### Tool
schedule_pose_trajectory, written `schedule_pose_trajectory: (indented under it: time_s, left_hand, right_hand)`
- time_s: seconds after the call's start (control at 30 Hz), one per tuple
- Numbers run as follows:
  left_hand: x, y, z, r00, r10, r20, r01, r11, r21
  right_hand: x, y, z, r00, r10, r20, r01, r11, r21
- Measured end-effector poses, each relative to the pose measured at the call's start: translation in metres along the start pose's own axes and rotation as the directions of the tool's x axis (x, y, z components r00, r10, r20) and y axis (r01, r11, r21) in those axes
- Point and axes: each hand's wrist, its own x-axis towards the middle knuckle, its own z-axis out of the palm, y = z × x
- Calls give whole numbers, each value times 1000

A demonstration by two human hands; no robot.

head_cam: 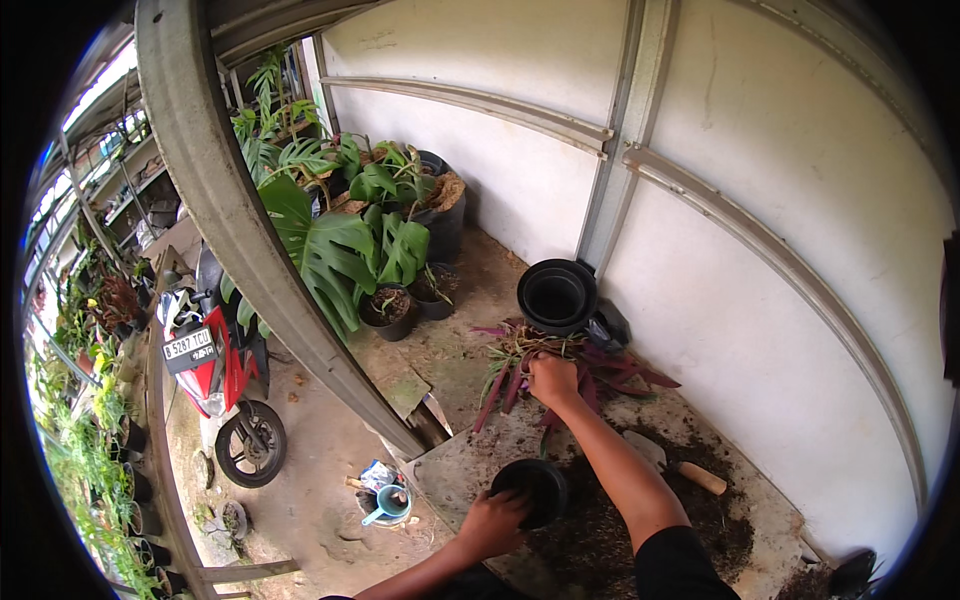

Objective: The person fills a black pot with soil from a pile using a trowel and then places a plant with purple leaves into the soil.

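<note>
My left hand [487, 525] grips the near left rim of a black plastic pot [546, 480], with its fingers reaching inside over the edge. The thumb is hidden, and the pot's dark inside does not show what it holds. Farther off, my right hand [553, 377] is curled on a pile of purple-leaved plants [592, 386] with dry roots and thin green leaves. Its fingertips are lost among the stems. Right of my forearm lies a hand trowel [703, 478] with a wooden handle, amid dark potting soil [600, 544] spread over the worktop [457, 476].
Nested black pots [556, 296] stand behind the pile by the white wall panel [750, 300]. A metal post [247, 195] slants across the left. Beyond it are potted monsteras [322, 240], a red motorcycle [217, 360] and a bucket holding a blue dipper [390, 501].
</note>
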Motion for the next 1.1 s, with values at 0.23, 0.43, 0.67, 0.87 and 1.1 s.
schedule_pose_trajectory:
  time_s: [0.23,0.43,0.67,0.87,1.1]
  left_hand:
    - [-1,-1,1,1000,-10,-25,8,998,-60]
    - [0,-3,1,1000,5,-6,-6,999,-39]
    - [-4,-4,1,1000,-12,19,12,1000,-2]
    - [1,-1,1,1000,-10,26,10,1000,-29]
    - [-1,-1,-2,999,-9,36,10,1000,-15]
  right_hand:
    - [-14,4,-24,985,39,-165,-47,998,-46]
    - [-11,-17,-24,956,-293,22,294,955,-43]
    - [-11,-14,-39,968,-198,155,202,979,-9]
    - [-12,23,-3,984,-141,-113,130,987,-97]
    - [-6,12,1,1000,17,-9,-17,994,-109]
